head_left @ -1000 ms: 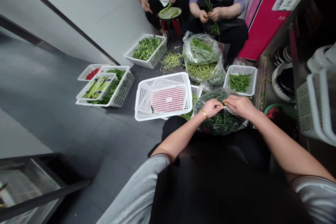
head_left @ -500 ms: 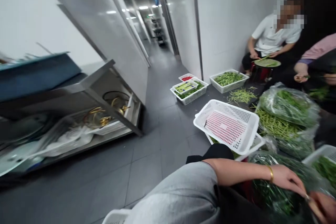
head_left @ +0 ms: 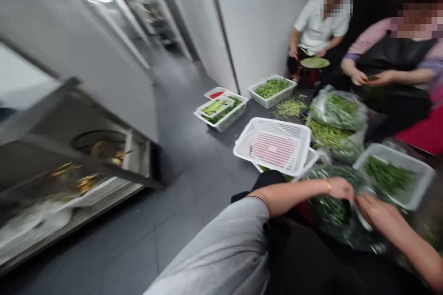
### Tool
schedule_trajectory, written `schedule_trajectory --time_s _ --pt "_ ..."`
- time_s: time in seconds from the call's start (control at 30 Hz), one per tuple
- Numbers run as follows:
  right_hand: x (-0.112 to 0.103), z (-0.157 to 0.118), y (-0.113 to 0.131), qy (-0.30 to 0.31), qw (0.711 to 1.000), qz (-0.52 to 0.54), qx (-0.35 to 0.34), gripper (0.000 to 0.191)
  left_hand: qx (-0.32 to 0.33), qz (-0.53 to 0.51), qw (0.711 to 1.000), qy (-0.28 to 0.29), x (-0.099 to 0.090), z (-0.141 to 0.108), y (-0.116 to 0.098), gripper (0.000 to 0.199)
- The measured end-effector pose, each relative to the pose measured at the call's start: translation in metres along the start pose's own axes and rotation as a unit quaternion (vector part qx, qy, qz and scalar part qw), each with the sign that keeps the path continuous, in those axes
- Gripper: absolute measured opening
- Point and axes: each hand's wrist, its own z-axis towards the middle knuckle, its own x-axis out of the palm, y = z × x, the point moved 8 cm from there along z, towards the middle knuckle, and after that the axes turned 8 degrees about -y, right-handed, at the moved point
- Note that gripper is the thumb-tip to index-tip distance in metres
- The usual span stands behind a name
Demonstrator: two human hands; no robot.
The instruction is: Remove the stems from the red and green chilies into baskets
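My left hand (head_left: 341,189), with a gold bracelet at its wrist, is closed over a clear plastic bag (head_left: 320,209) of dark leafy greens. Meeting it fingertip to fingertip, my right hand (head_left: 368,205) is closed too. Both seem to pinch the bag's plastic; a pale strip of it shows below the right fingers. Blur hides the exact grip. Just beyond my left forearm, an empty white perforated basket (head_left: 273,147) rests on another white basket holding greens. To the right of my hands stands a white bin (head_left: 391,177) of leafy greens.
Ahead lie a bag of green stems (head_left: 332,133), loose stems (head_left: 291,107) on the floor and a basket of greens (head_left: 272,90). Two seated people (head_left: 316,32) work at the back right. On the left stands a metal shelf (head_left: 114,173); a corridor (head_left: 166,69) runs between walls.
The view has swung to the right, so both hands and the second seated person now show more fully. My hands stay together over the bag of greens.
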Motion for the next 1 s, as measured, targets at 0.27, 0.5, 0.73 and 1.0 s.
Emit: schedule_trajectory --time_s 0.27,0.5,0.73,1.0 --pt "0.014 0.014 -0.014 0.101 0.984 -0.137 0.046 0.02 -0.017 -0.126 0.991 -0.036 -0.009 -0.006 0.017 0.018" --pt "0.004 -0.013 -0.033 -0.097 0.967 -0.06 0.227 0.014 -0.008 -0.143 0.986 -0.083 -0.004 -0.003 0.025 0.011" --pt "-0.015 -0.018 -0.034 -0.131 0.956 0.008 0.263 0.023 0.013 -0.222 0.97 -0.094 0.0 0.0 0.037 0.01" --pt "0.007 0.01 -0.005 0.205 0.965 -0.154 0.046 0.029 0.017 -0.18 0.98 -0.089 0.002 0.002 0.039 0.007"
